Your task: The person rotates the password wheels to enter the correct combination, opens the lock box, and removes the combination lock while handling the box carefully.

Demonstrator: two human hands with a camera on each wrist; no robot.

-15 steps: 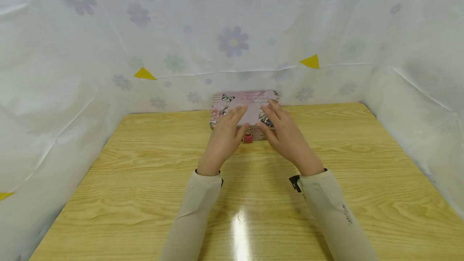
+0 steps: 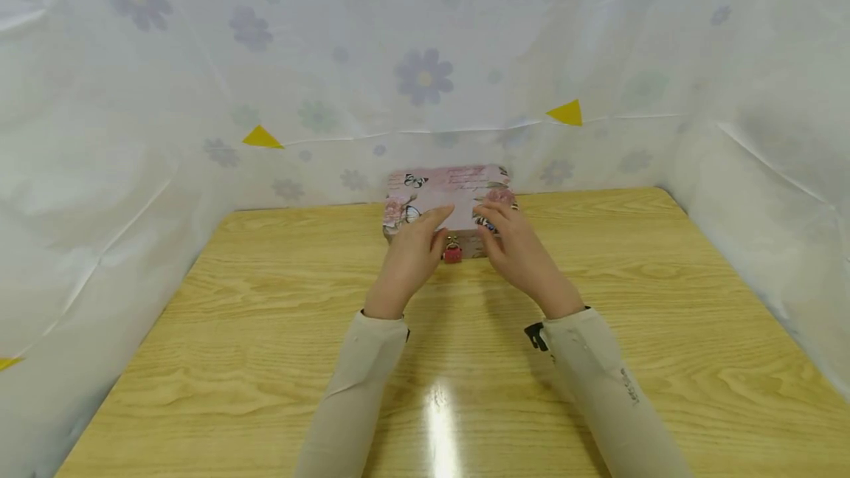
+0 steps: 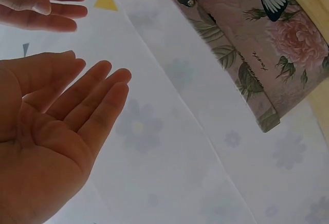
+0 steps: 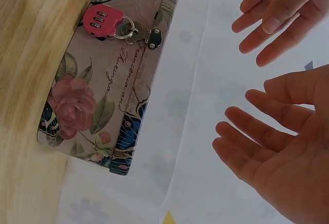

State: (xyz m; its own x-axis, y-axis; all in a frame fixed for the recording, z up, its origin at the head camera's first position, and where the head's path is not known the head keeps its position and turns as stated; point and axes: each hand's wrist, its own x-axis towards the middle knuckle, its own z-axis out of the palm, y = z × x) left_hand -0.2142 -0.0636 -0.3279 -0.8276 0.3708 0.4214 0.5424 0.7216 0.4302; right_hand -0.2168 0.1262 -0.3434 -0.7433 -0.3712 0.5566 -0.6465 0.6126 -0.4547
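Note:
A pink box (image 2: pixel 438 198) printed with roses, butterflies and script stands at the table's far edge, its lid down. From the metal clasp (image 4: pixel 153 38) on its front hangs a red combination padlock (image 4: pixel 103 21) with three number dials. My left hand (image 2: pixel 413 253) hovers in front of the box's left half, fingers relaxed and holding nothing. Opposite it, my right hand (image 2: pixel 524 253) is held over the right half, fingers slightly bent, palm bare. Both wrist views show a gap between the fingertips and the box.
The wooden table (image 2: pixel 279 345) spreads out in front of the box. A white flowered curtain (image 2: pixel 319 72) hangs behind it and along both sides, with yellow triangles (image 2: pixel 566 113) on it.
Both hands have drawn back slightly toward me, and their fingers are a little more bent. More of the lid's print and the padlock shows. The box has stayed put.

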